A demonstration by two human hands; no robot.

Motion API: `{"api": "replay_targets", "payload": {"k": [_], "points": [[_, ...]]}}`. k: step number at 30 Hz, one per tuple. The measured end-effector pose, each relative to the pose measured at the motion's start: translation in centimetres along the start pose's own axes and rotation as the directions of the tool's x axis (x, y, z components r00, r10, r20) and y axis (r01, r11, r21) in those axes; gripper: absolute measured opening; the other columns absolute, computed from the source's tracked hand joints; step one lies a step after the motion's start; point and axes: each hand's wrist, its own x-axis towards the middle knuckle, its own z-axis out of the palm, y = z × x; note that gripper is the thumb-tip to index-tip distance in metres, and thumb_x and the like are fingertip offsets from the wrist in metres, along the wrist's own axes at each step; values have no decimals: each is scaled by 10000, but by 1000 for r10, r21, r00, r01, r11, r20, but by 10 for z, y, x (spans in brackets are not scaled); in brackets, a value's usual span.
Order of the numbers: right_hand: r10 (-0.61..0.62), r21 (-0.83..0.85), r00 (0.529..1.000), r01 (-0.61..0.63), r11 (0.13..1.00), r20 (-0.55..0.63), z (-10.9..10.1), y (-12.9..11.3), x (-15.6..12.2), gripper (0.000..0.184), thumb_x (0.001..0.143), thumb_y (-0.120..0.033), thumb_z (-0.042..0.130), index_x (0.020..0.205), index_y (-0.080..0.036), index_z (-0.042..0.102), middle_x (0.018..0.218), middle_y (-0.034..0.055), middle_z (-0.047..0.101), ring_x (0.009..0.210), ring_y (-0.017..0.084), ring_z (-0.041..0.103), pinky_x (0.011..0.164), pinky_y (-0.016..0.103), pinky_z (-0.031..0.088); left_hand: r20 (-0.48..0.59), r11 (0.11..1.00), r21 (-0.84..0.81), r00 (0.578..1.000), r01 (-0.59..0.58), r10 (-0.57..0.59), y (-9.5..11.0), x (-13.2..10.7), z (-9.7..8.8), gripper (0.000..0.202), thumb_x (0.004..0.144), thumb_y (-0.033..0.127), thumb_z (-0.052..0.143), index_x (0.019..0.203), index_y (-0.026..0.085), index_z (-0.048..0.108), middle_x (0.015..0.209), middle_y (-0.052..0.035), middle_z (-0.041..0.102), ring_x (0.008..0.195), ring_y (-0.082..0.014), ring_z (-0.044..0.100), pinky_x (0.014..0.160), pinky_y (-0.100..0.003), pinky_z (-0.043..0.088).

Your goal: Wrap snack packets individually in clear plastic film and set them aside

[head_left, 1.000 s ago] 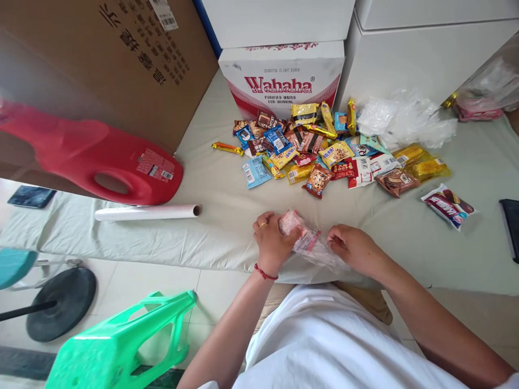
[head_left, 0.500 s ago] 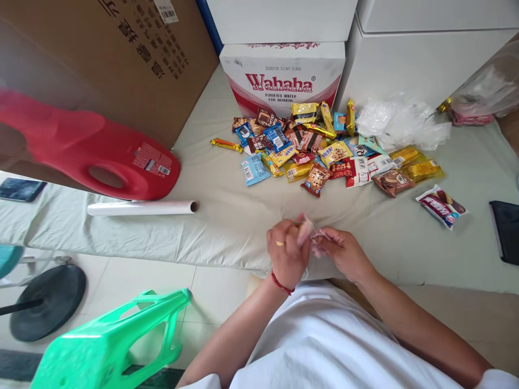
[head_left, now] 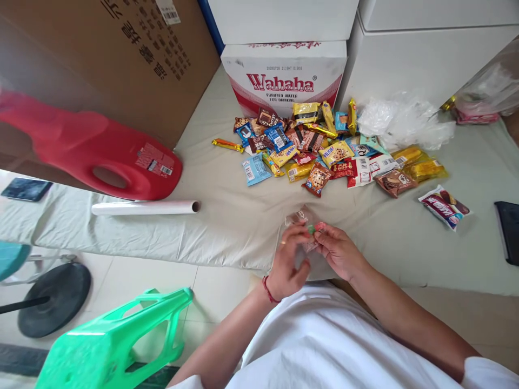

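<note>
Head view: both hands at 6 o'clock, at the near edge of the desk (head_left: 227, 227), which is covered in a pale sheet. Left hand (head_left: 288, 259) and right hand (head_left: 339, 250) hold a small clear bag (head_left: 302, 219) between them. Left fingers (head_left: 295, 233) curl round the bag from the 9 o'clock side; right fingers (head_left: 324, 237) are pressed together, pinching its 3 o'clock side. A small green piece (head_left: 311, 229) sits right at the fingertips, with something pink just beside it; can't tell if either is inside the bag. Print on the bag is unreadable.

Containers:
- White carton (head_left: 284, 78) at 12 o'clock, closed, red print "Wahaha", under it "PURIFIED WATER FOR DRINKING". Contents not visible.
- Brown cardboard box (head_left: 121, 59) at 10 o'clock, black Chinese print and a barcode label, closed.
- Red jug (head_left: 101, 151) at 9 o'clock, lying on its side against the brown box, small label near its base, text too small.
- Crumpled clear plastic bags (head_left: 405, 121) at 1 o'clock.

Loose on the sheet: snack packet pile (head_left: 320, 146) in front of the carton, mixed yellow, blue, brown and red wrappers, mostly illegible. One purple-and-white packet (head_left: 444, 206) lies apart at 3 o'clock. White roll (head_left: 146, 208) lies just beside the jug.
</note>
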Motion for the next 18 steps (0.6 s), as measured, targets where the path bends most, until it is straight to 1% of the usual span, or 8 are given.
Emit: {"api": "replay_targets", "payload": {"k": [1,3,4,6,8,10,13,18], "points": [[-26,-22,1000,26,999,0,-1,-1,2,370,680,-490,883,825,-226,670,820,25,700,817,209,646,812,370,540,-113,984,-113,982,138,-150,0,-2,-1,247,867,276,560,1113,256,553,1287,-119,593,1388,-285,509,1116,-512,470],[-69,-39,998,70,997,13,-5,-2,5,345,707,-487,868,854,-233,685,825,21,709,814,206,660,835,384,537,-230,855,-366,854,368,-467,1,-1,-3,226,927,427,575,1058,245,547,1222,-111,606,1284,-266,580,1016,-464,545],[-77,-41,997,78,996,27,-6,-2,7,330,719,-473,864,879,-237,698,823,16,711,803,201,664,838,387,534,-189,753,-486,788,444,-586,1,3,-4,308,925,511,594,1062,238,551,1188,-106,621,1218,-256,614,964,-442,570],[-78,-60,996,81,995,49,-6,-1,9,341,729,-447,864,968,-246,727,817,7,716,775,197,665,824,387,531,14,544,-645,720,537,-694,2,13,-7,465,865,635,656,1068,225,573,1089,-83,658,1052,-227,670,851,-392,596],[-89,-133,993,99,986,75,-5,2,8,390,737,-440,861,1056,-251,742,827,3,725,779,199,664,834,385,528,116,431,-713,699,553,-706,2,25,-8,534,766,647,766,1030,220,587,954,-40,673,877,-184,678,740,-330,584],[-108,-212,983,138,967,146,-4,4,5,428,772,-454,834,1140,-257,736,906,11,739,873,211,671,901,383,517,73,428,-729,683,534,-727,3,34,-7,554,659,567,879,978,218,590,877,-3,674,785,-151,659,694,-288,559],[-124,-242,962,184,953,242,-10,6,0,423,867,-496,731,1219,-264,702,1052,23,728,1005,216,652,982,364,482,13,464,-711,671,528,-742,2,41,1,596,560,469,951,960,212,592,937,-8,715,849,-157,679,773,-296,567],[-151,-494,980,196,847,131,-36,-9,-6,309,898,-521,676,956,-219,709,782,-20,629,735,155,564,723,276,461,154,501,-602,705,622,-692,6,48,23,596,568,474,947,990,201,628,977,-51,747,929,-213,706,841,-356,585]]}}
